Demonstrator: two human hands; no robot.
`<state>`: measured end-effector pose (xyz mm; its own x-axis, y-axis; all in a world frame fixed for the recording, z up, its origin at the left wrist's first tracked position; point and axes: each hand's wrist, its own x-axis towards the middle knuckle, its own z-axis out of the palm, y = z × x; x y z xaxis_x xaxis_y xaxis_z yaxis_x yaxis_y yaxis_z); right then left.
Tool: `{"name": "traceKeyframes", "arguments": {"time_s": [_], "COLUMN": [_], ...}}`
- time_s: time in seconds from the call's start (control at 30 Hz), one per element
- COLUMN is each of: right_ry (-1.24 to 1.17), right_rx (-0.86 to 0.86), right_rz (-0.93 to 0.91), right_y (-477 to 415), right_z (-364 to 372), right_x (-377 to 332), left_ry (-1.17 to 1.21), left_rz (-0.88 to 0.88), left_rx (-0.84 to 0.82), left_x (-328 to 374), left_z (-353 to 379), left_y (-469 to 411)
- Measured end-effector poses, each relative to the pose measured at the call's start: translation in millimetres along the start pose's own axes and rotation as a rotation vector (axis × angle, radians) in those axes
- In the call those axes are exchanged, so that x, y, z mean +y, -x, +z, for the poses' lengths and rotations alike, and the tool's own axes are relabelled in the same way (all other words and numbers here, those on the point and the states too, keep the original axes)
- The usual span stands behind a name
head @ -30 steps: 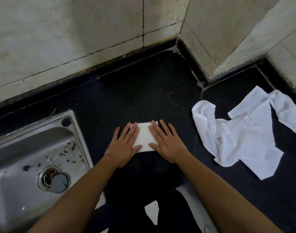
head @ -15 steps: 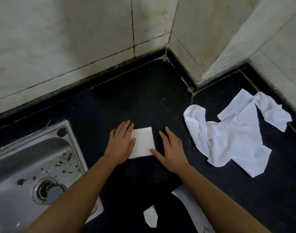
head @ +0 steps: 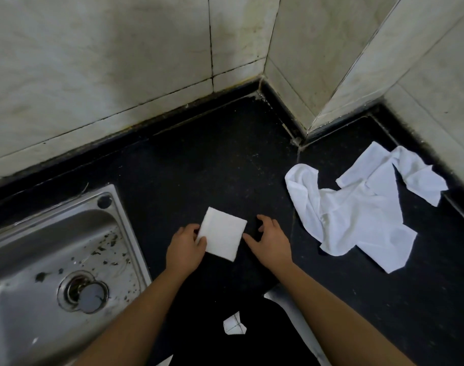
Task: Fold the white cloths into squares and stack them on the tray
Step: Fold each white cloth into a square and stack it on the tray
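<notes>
A small folded white cloth square (head: 223,232) lies on the black counter (head: 199,167) in front of me. My left hand (head: 185,247) pinches its left edge, thumb on top, and that side looks slightly lifted. Just right of the square is my right hand (head: 271,240), fingers loosely curled and holding nothing, its thumb tip close to the cloth's lower right corner. A heap of unfolded white cloths (head: 357,210) lies crumpled on the counter to the right. No tray is in view.
A steel sink (head: 51,260) with a drain plug and dark specks fills the lower left. Tiled walls (head: 120,62) meet in a corner behind the counter and run along the right side. The counter's front edge (head: 283,302) is near my body.
Both hands came off the top of the folded square. My left hand now pinches its left edge and has turned it slightly. My right hand has drawn away to the right.
</notes>
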<state>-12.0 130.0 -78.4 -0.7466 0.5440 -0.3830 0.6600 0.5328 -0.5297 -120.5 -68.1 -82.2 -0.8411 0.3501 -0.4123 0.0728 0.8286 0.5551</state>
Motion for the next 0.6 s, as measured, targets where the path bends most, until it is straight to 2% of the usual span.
{"name": "traceKeyframes", "arguments": {"time_s": [0.13,0.3,0.37,0.43,0.53,0.6], "right_ry": [-0.125,-0.152,-0.138,-0.127,-0.099,-0.092], "right_rx": [0.03,-0.027,-0.076,-0.117,-0.146,-0.144], "right_rz": [0.113,0.126,0.106,0.102,0.098,0.102], "right_y": [1.2,7.6,13.8,21.7,31.0,34.6], "right_z": [1.4,0.3,0.1,0.1,6.0,11.0], "right_x": [-2.7,-6.0,-6.3,-4.8,-3.6,-3.4], "left_ry": [0.169,0.2,0.066,-0.119,-0.446,-0.68], "left_rz": [-0.194,-0.274,-0.137,0.153,0.548,0.683], "left_rx": [0.014,0.03,0.159,0.2,-0.024,-0.215], "left_x": [0.1,-3.4,-2.0,8.3,36.2,55.6], "left_z": [12.0,15.9,8.5,0.3,-9.0,-8.1], "left_y": [37.0,56.7,47.7,27.3,-10.2,-28.2]}}
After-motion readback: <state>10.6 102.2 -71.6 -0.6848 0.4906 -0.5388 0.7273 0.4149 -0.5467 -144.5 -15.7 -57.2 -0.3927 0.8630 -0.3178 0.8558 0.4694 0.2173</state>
